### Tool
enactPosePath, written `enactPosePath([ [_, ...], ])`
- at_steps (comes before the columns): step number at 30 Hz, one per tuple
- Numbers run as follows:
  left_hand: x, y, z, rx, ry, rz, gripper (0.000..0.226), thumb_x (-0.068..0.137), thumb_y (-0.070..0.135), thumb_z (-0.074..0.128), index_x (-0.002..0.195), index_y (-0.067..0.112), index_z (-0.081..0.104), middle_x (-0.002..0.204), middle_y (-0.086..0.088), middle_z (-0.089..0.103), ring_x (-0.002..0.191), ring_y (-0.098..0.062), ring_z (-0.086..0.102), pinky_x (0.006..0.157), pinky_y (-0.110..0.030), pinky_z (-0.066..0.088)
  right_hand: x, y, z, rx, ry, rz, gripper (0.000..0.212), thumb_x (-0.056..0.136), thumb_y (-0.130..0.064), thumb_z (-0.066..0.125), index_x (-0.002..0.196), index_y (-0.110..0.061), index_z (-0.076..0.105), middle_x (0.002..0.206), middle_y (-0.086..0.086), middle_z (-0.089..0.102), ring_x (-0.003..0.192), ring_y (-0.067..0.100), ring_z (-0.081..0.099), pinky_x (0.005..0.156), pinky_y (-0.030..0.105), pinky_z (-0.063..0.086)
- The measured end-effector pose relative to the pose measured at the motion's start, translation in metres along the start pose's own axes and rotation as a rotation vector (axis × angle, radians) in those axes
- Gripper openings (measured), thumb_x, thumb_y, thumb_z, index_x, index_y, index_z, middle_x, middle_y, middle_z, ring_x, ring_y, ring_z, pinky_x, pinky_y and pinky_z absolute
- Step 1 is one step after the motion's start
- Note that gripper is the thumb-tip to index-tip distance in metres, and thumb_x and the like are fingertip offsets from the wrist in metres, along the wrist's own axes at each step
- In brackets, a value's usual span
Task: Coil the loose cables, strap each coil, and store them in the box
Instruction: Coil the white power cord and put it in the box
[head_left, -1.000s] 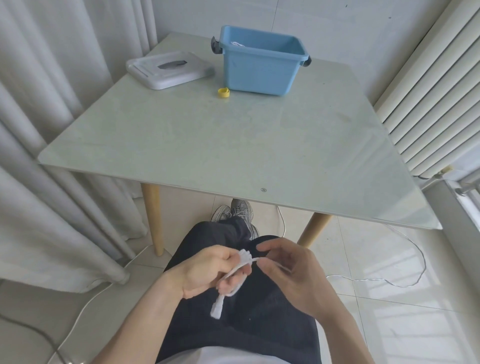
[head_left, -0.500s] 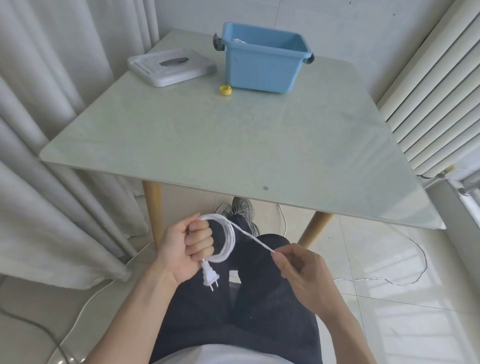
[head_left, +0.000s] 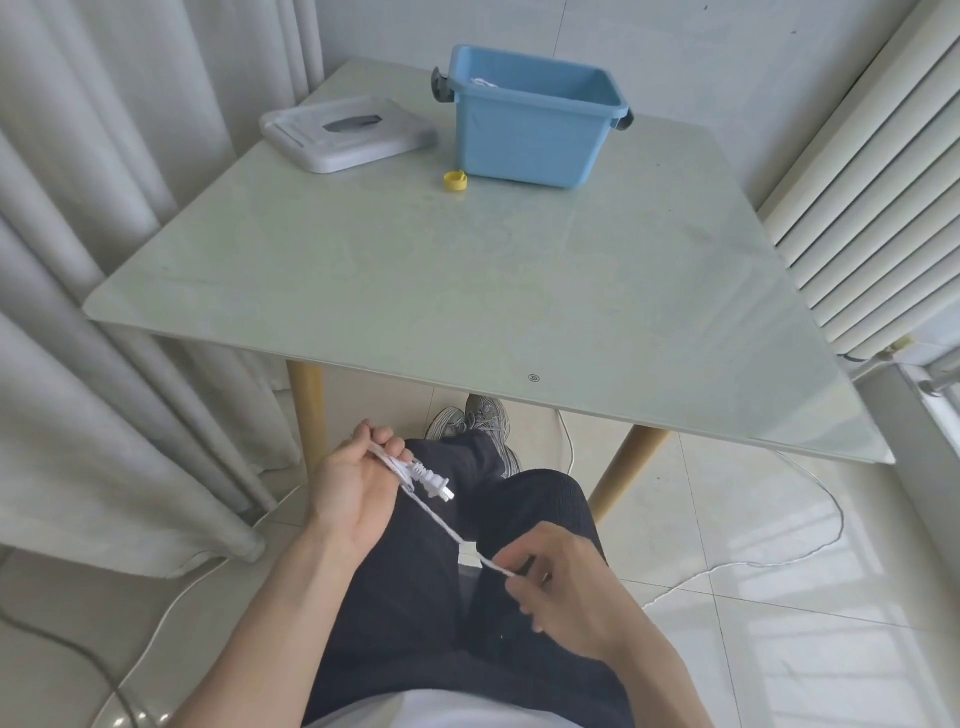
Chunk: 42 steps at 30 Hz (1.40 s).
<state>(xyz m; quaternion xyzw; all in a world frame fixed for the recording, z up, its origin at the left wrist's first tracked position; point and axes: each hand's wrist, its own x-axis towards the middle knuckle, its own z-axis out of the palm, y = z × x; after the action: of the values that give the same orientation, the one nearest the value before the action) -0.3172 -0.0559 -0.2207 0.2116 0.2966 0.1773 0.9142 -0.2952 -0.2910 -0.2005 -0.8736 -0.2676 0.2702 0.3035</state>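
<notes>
Thin white cable (head_left: 441, 522) with two-prong plug (head_left: 432, 484), taut between both hands

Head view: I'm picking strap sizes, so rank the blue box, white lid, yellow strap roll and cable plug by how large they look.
1. blue box
2. white lid, nearly as large
3. plug and yellow strap roll: look alike; the plug is nearer the camera, so unranked.

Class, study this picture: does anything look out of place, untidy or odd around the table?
Yes. The white cable pulled between the left hand and right hand trails loose across the floor instead of being coiled. The box's white lid lies off, beside the blue box.
</notes>
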Motion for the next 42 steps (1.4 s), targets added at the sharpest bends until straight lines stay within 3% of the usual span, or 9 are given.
enactPosePath([
  [5, -0.009, -0.012, 0.001, 0.725, -0.037, 0.149, 0.024, 0.105, 0.012, 0.044, 0.085, 0.004, 0.053, 0.068, -0.006, 0.060, 0.055, -0.016, 0.055, 0.065, -0.036, 0.046, 0.000, -0.013, 0.007, 0.084, -0.025, -0.077, 0.024, 0.091, -0.006, 0.062, 0.095, -0.025, 0.076, 0.088, -0.017, 0.065, 0.078, -0.003, 0.065, 0.072, 0.005, 0.044],
  [12, -0.034, -0.022, 0.005, 1.337, -0.507, -0.126, 0.020, 0.105, 0.017, 0.043, 0.107, 0.005, 0.059, 0.087, -0.004, 0.072, 0.070, -0.019, 0.068, 0.067, -0.026, 0.053, 0.005, -0.011, 0.001, 0.168, 0.183, -0.157, 0.020, 0.097, -0.010, 0.058, 0.097, -0.026, 0.071, 0.095, -0.011, 0.069, 0.092, 0.006, 0.068, 0.077, 0.013, 0.049],
  [16, -0.043, -0.027, 0.013, 1.212, -0.710, -0.303, 0.047, 0.101, 0.048, 0.040, 0.089, 0.005, 0.053, 0.069, -0.012, 0.055, 0.057, -0.019, 0.044, 0.063, -0.031, 0.040, 0.005, -0.011, -0.005, 0.234, 0.255, -0.087, 0.015, 0.097, -0.015, 0.062, 0.091, -0.029, 0.067, 0.085, -0.012, 0.071, 0.080, 0.011, 0.066, 0.072, 0.024, 0.052],
  [19, -0.043, -0.024, 0.019, 1.177, -0.762, -0.340, 0.033, 0.098, 0.040, 0.050, 0.081, 0.013, 0.061, 0.061, -0.002, 0.030, 0.052, -0.014, 0.022, 0.052, -0.026, 0.021, 0.003, -0.015, -0.008, 0.291, 0.269, -0.067, 0.013, 0.093, -0.027, 0.070, 0.081, -0.025, 0.065, 0.072, -0.011, 0.069, 0.065, 0.010, 0.059, 0.062, 0.018, 0.046],
  [22, -0.038, -0.018, 0.016, 1.252, -0.819, -0.321, 0.038, 0.099, 0.030, 0.053, 0.086, -0.005, 0.056, 0.060, -0.004, 0.026, 0.050, -0.015, 0.017, 0.046, -0.022, 0.021, 0.001, -0.014, -0.009, 0.252, 0.286, -0.044, 0.028, 0.083, -0.051, 0.073, 0.072, -0.026, 0.063, 0.056, -0.012, 0.057, 0.051, 0.006, 0.045, 0.052, 0.015, 0.036],
  [26, -0.033, -0.008, 0.015, 1.017, -0.708, -0.247, 0.032, 0.098, 0.032, 0.052, 0.073, 0.014, 0.044, 0.059, 0.001, 0.021, 0.050, -0.012, 0.013, 0.045, -0.022, 0.016, -0.004, 0.000, -0.026, 0.219, 0.256, 0.076, 0.022, 0.075, -0.039, 0.085, 0.072, -0.028, 0.066, 0.057, -0.005, 0.059, 0.050, 0.005, 0.047, 0.051, 0.016, 0.038],
  [29, -0.022, 0.000, 0.014, 0.811, -0.512, -0.124, 0.041, 0.099, 0.034, 0.053, 0.065, 0.016, 0.039, 0.055, 0.002, 0.018, 0.049, -0.012, 0.011, 0.046, -0.024, 0.012, -0.007, 0.020, -0.042, 0.128, 0.465, 0.217, 0.018, 0.080, -0.031, 0.079, 0.068, -0.028, 0.066, 0.062, -0.009, 0.065, 0.061, 0.005, 0.058, 0.057, 0.014, 0.042],
  [34, -0.016, -0.014, 0.018, 0.730, -0.268, 0.013, 0.035, 0.103, 0.025, 0.044, 0.070, 0.014, 0.036, 0.056, 0.002, 0.020, 0.046, -0.011, 0.016, 0.045, -0.024, 0.016, -0.011, 0.040, -0.052, 0.040, 0.590, 0.448, 0.022, 0.083, -0.050, 0.075, 0.074, -0.031, 0.066, 0.091, -0.010, 0.058, 0.083, 0.014, 0.058, 0.069, 0.029, 0.038],
  [42, -0.031, -0.035, 0.021, 0.863, -0.403, -0.057, 0.034, 0.103, 0.025, 0.049, 0.073, 0.008, 0.046, 0.057, -0.004, 0.023, 0.052, -0.017, 0.015, 0.052, -0.034, 0.014, -0.015, 0.015, -0.049, 0.664, 0.345, 0.287, 0.030, 0.100, -0.029, 0.057, 0.090, -0.008, 0.075, 0.055, 0.008, 0.063, 0.050, 0.025, 0.060, 0.053, 0.023, 0.050],
])
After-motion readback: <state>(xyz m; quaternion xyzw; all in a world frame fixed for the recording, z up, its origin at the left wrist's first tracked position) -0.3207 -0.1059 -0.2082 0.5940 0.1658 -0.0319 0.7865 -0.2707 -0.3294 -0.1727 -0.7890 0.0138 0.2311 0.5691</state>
